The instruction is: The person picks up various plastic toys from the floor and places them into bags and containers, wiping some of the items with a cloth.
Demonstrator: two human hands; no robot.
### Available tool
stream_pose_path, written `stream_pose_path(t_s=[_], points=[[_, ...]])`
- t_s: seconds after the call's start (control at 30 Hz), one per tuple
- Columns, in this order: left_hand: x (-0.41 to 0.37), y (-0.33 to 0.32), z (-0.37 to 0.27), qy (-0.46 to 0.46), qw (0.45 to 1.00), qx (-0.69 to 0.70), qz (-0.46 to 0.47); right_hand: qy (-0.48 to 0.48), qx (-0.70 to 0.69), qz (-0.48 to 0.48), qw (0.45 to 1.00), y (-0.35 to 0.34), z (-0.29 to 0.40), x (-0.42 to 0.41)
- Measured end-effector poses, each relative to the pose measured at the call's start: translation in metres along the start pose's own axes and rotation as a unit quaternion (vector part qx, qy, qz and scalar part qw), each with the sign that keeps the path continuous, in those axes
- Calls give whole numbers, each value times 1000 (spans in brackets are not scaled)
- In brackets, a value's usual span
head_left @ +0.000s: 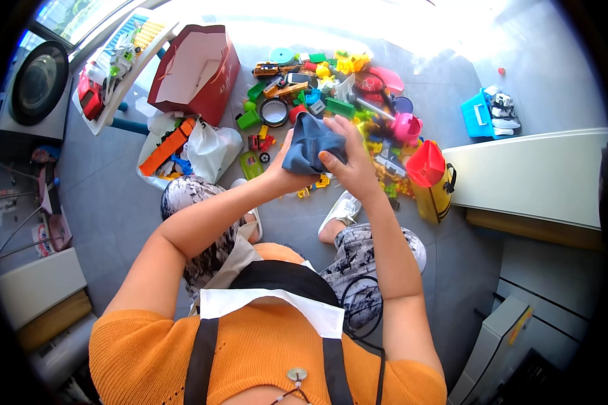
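A bunched grey-blue cloth item is between my two hands, above a heap of plastic toys. My left hand supports it from below and the left side. My right hand grips its right side, thumb on top. Just beyond the cloth lie a round black-rimmed object, a green toy bin and a yellow toy. A pink toy pot lies to the right, a green plastic piece to the left.
Left stand a red paper bag, a white plastic bag with toys and a small table. Right are a yellow bag, a blue basket and a white cabinet. My shoes rest near the heap.
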State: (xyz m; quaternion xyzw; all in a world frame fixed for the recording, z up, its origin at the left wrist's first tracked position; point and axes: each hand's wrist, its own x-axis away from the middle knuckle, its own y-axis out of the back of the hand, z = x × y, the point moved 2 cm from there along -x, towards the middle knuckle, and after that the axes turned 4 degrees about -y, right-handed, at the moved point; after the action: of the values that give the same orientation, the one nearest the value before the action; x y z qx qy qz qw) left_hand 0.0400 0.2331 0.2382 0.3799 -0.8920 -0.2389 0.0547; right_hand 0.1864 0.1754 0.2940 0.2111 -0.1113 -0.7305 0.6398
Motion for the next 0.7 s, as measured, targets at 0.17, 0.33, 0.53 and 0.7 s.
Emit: stream_pose_path(t_s=[0.17, 0.33, 0.53, 0.7], points=[[1, 9, -35, -52, 998, 6, 26, -112, -172, -67, 976, -3, -7, 6], [9, 15, -57, -107, 993, -51, -20, -177, -276, -211, 921, 9, -16, 2], [10, 20, -78, -99, 991, 80, -35, -210, -652, -109, 720, 28, -37, 11], [8, 20, -72, 110, 943, 312, -35, -80, -634, -60, 767, 43, -32, 11]])
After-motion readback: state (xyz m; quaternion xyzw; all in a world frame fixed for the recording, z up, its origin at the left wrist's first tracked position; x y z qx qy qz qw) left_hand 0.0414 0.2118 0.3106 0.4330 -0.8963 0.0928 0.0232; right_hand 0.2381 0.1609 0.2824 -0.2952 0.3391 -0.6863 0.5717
